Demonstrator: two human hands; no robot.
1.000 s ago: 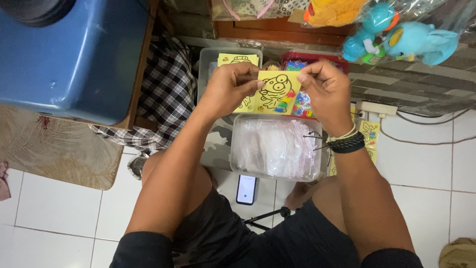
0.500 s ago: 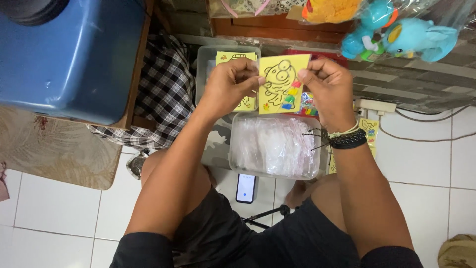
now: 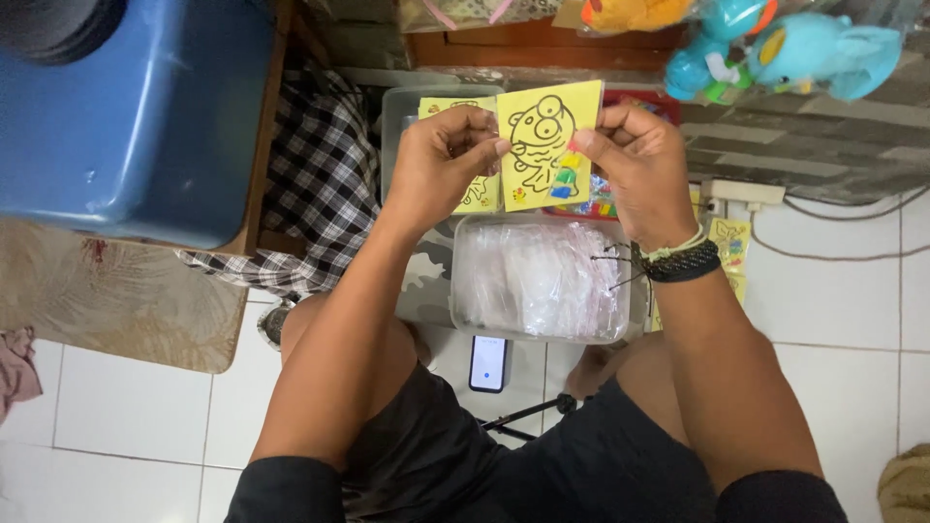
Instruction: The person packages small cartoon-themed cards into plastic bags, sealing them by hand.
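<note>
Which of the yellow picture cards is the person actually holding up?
The yellow card with the big-eyed cartoon figure, pinched between the left hand and right hand. The other yellow cards lie below in the clear bin.

Card between both hands, above tub (phone just below)

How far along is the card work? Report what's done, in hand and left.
Done: nothing shows as finished. In hand: left hand and right hand pinch one yellow cartoon card by its edges. Left: more yellow cards lie in the grey bin behind, and the clear tub of plastic sleeves looks full.
</note>
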